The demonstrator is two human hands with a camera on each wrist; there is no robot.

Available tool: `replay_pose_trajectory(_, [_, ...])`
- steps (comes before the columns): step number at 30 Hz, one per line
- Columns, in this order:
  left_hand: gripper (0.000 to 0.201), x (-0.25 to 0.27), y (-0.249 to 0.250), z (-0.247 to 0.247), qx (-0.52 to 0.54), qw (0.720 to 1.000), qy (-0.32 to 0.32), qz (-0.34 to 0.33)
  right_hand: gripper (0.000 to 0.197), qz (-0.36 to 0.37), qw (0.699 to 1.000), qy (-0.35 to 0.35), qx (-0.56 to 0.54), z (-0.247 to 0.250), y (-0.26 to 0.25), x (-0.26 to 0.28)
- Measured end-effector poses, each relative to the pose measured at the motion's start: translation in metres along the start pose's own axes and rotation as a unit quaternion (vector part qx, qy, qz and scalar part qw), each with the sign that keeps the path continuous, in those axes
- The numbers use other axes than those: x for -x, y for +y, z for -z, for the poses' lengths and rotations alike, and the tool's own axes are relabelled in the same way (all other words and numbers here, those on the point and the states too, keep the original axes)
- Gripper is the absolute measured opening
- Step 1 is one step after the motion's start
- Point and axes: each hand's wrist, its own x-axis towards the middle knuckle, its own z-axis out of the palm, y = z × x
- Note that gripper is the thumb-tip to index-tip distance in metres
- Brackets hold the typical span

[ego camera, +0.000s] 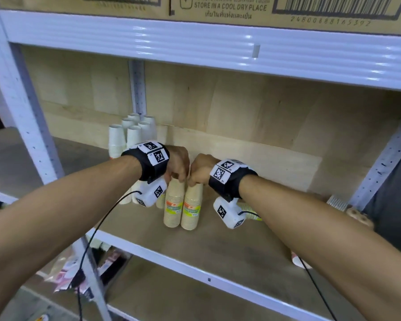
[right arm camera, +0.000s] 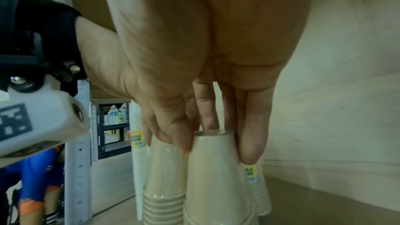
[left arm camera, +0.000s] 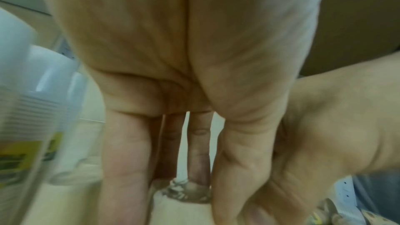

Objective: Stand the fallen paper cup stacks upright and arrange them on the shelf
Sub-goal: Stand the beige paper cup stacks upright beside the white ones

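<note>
Two tan paper cup stacks stand upright side by side near the front middle of the shelf board (ego camera: 218,246). My left hand (ego camera: 177,178) grips the top of the left tan stack (ego camera: 173,205). My right hand (ego camera: 193,181) pinches the top of the right tan stack (ego camera: 192,207). In the right wrist view the right hand (right arm camera: 212,143) has thumb and fingers curled round the right stack (right arm camera: 216,177), with the left stack (right arm camera: 164,168) touching it. The left wrist view is blurred; the left hand (left arm camera: 184,186) points down. Another stack (ego camera: 250,210) lies on its side behind my right wrist.
Several white cup stacks (ego camera: 130,133) stand upright at the back left by the rear post. A labelled stack (right arm camera: 257,191) stands just behind the tan pair. A white and red item (ego camera: 299,261) lies under my right forearm. Brown objects (ego camera: 359,216) sit at the shelf's right end.
</note>
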Motion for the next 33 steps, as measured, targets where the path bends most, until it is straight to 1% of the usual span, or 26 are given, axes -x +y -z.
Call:
replay_pose_trajectory(2, [0.026, 0.006, -0.015, 0.001, 0.012, 1.000, -0.007, 0.015, 0.026, 0.016, 1.000, 0.003, -0.001, -0.004, -0.012, -0.002])
replay_pose_trajectory(5, [0.017, 0.014, -0.034, 0.001, 0.009, 0.999, 0.023, 0.028, 0.026, 0.037, 0.999, 0.018, 0.003, -0.009, -0.025, -0.005])
replay_pose_trajectory(8, [0.026, 0.018, -0.049, 0.000, 0.022, 0.998, 0.047, 0.037, 0.019, 0.047, 0.998, 0.031, -0.010, -0.011, -0.033, -0.006])
replay_pose_trajectory(10, [0.025, 0.020, -0.054, -0.001, 0.034, 0.997, 0.054, 0.037, 0.016, 0.055, 0.998, 0.037, -0.008, -0.012, -0.036, -0.007])
replay_pose_trajectory(12, [0.026, 0.019, -0.060, -0.002, 0.037, 0.997, 0.064, 0.034, 0.019, 0.068, 0.997, 0.046, -0.013, -0.013, -0.037, -0.007])
replay_pose_trajectory(14, [0.028, 0.018, -0.065, -0.005, 0.028, 0.997, 0.068, 0.033, 0.028, 0.081, 0.995, 0.051, -0.026, -0.015, -0.037, -0.007])
replay_pose_trajectory(16, [0.029, 0.016, -0.068, -0.007, 0.016, 0.997, 0.071, 0.034, 0.031, 0.082, 0.995, 0.048, -0.023, -0.018, -0.037, -0.009])
replay_pose_trajectory(18, [0.029, 0.014, -0.071, -0.010, 0.007, 0.997, 0.075, 0.035, 0.027, 0.080, 0.996, 0.047, -0.013, -0.022, -0.040, -0.012])
replay_pose_trajectory(22, [0.027, 0.010, -0.075, -0.010, 0.005, 0.996, 0.083, 0.032, 0.026, 0.083, 0.995, 0.052, -0.011, -0.021, -0.044, -0.014])
replay_pose_trajectory(25, [0.029, 0.008, -0.076, -0.010, 0.003, 0.996, 0.092, 0.023, 0.025, 0.098, 0.994, 0.053, -0.016, -0.019, -0.043, -0.012])
replay_pose_trajectory(29, [0.029, 0.007, -0.077, -0.007, -0.004, 0.995, 0.103, 0.006, 0.036, 0.105, 0.992, 0.055, -0.031, -0.017, -0.039, -0.012])
replay_pose_trajectory(31, [0.032, 0.007, -0.078, -0.004, 0.000, 0.994, 0.112, 0.008, 0.038, 0.087, 0.994, 0.049, -0.043, -0.017, -0.038, -0.015])
replay_pose_trajectory(33, [0.033, 0.007, -0.077, 0.001, 0.012, 0.992, 0.124, 0.008, 0.032, 0.066, 0.995, 0.050, -0.046, -0.015, -0.036, -0.018])
